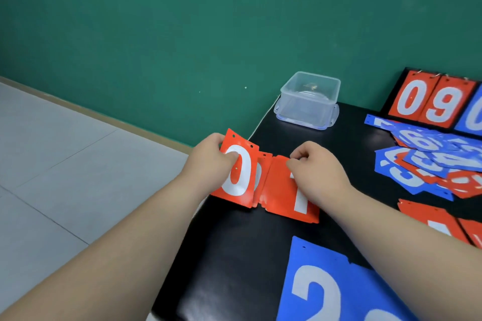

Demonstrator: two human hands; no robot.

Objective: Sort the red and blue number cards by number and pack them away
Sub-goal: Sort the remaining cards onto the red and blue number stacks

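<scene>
My left hand [212, 161] pinches a red card with a white 0 [238, 177], lifted at the black table's left edge, with more red cards stacked just behind it. My right hand [317, 167] grips the top edge of a red card with a white 1 [289, 195] lying next to it. A mixed heap of red and blue number cards [430, 164] lies at the right. Blue cards showing 2 [326, 292] lie at the near edge. More red cards [438, 219] lie at the right under my forearm.
A clear plastic box [309, 99] stands upside down on its lid at the back of the black table [260, 255]. A flip scoreboard [433, 104] showing 0 and 9 stands at the back right. Grey floor tiles [65, 164] and a green wall lie left.
</scene>
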